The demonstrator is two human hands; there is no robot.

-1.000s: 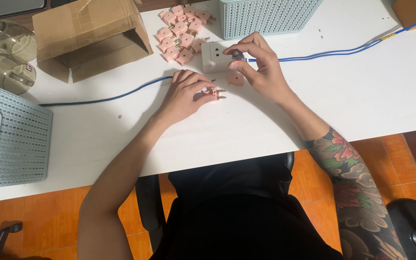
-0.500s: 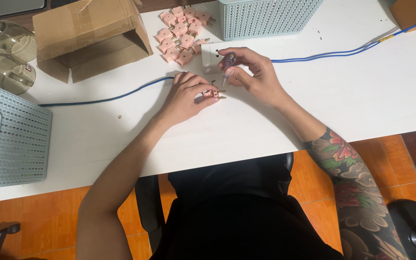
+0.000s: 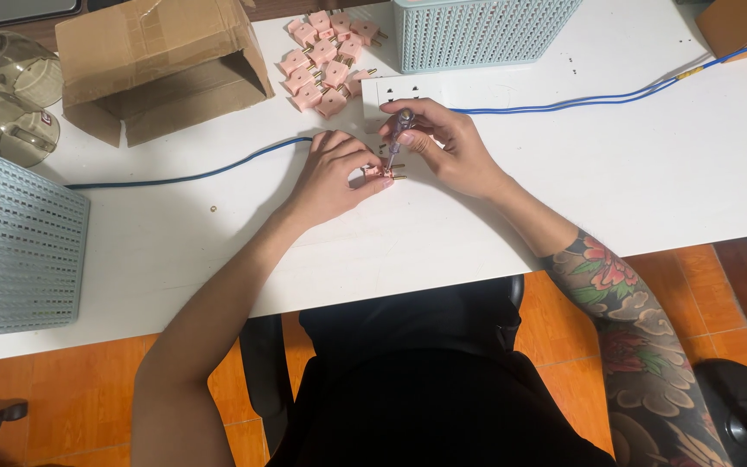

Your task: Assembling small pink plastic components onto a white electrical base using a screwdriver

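The left hand (image 3: 332, 177) is pinching a pink plug (image 3: 380, 174) flat on the white table (image 3: 564, 173), at six o'clock from the plug pile (image 3: 326, 56), while the right hand (image 3: 443, 147) is gripping a small screwdriver (image 3: 398, 138); keeping the tip upright and seated should prevent slipping.

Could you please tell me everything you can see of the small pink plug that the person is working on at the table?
The pink plug is a small part of what looks like plastic, with brass-coloured prongs pointing right. It lies flat on the white table, just in front of a white socket strip. The left hand pins it down with its fingertips, covering much of the body. The right hand holds a small screwdriver nearly upright, its tip on the plug.
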